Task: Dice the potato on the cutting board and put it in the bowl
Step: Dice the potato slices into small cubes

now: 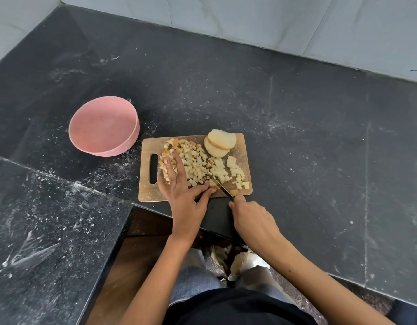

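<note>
Pink bowl [103, 129] sits on the counter, left and slightly far of the cutting board [244, 158], close to its far-left corner but not touching. Nothing visible inside the bowl; it looks tilted, its opening facing the camera.

All the potato is on the board. Diced pieces [193, 164] are piled across the left and middle, with a smaller scatter toward the near-right. Two uncut round slices [220, 143] are stacked at the far-right part of the board, overlapping. The board's handle slot is on its left side.

Left hand [183, 195] lies flat on the board, fingers straight and spread, fingertips in the dice pile, thumb and forefinger stretched right toward the blade. Right hand [251, 216] is off the near edge of the board, fingers curled round the handle of a knife [220, 186], forefinger extended along the top. The blade runs diagonally up-left, its tip in the cubes near the left thumb.

Counter [296, 137] is dark stone, scuffed, with white dust and streaks. It's L-shaped, with a second section at near left. Board sits near the front edge. Light grey tiled wall [249, 19] along the far side. Wood-tone floor and the person's jeans are visible below the edge.
</note>
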`<action>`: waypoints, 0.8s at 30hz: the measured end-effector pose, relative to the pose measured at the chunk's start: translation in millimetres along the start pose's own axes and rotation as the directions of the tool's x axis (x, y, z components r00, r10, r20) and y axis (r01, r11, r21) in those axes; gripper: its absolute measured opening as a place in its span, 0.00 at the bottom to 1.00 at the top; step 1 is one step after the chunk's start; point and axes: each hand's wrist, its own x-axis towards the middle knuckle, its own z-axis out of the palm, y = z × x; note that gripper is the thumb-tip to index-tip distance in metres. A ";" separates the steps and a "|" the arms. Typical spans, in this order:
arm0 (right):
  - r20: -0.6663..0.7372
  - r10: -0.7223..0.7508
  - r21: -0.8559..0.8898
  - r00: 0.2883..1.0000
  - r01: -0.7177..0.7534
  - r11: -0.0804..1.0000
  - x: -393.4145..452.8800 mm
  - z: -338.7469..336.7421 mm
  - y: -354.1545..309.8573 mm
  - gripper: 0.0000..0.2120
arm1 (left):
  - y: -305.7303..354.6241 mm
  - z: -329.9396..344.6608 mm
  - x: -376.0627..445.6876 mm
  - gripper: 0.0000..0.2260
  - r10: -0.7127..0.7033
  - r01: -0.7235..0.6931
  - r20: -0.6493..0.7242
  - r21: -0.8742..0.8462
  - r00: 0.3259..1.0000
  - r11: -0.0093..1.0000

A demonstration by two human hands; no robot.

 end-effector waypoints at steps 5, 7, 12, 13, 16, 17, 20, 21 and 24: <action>0.013 0.008 -0.022 1.000 -0.007 1.000 -10.7 6.9 2.5 0.11 | -1.5 0.9 -2.9 0.04 0.025 -0.025 0.008 0.037 1.000 0.999; 0.005 0.016 -0.008 1.000 -0.016 1.000 -7.1 8.2 0.7 0.11 | -2.9 0.6 -0.9 0.02 0.041 -0.041 0.020 0.042 0.999 0.998; -0.020 0.012 -0.030 1.000 -0.013 0.999 6.0 12.1 -5.6 0.14 | -1.1 -0.9 0.0 0.02 0.011 -0.011 0.029 0.030 1.000 0.999; -0.020 0.009 -0.034 1.000 -0.010 0.999 4.1 13.3 -4.3 0.13 | -1.0 -0.9 -0.7 0.02 0.003 -0.004 0.025 0.033 1.000 0.999; -0.001 0.024 -0.024 1.000 -0.024 0.999 -4.9 15.2 1.3 0.10 | -1.2 -0.6 -1.6 0.03 -0.008 0.007 0.024 0.037 1.000 0.999; 0.005 0.030 -0.021 1.000 -0.029 0.999 -6.8 15.5 2.0 0.09 | -1.3 -0.9 -1.7 0.03 -0.011 0.010 0.027 0.040 1.000 0.999; 0.005 0.043 -0.015 0.999 -0.043 0.999 -5.1 15.7 -0.8 0.09 | -1.9 -1.0 -1.2 0.03 -0.014 0.012 0.028 0.050 1.000 0.999; -0.003 0.049 -0.012 0.999 -0.049 0.999 -2.3 15.2 -2.4 0.09 | -1.7 -0.9 -0.5 0.03 -0.012 0.010 0.027 0.048 1.000 0.999; -0.026 0.058 -0.013 0.998 -0.059 0.998 2.4 14.3 -3.4 0.12 | 0.5 -0.4 0.8 0.03 -0.044 0.044 0.013 0.039 0.999 0.998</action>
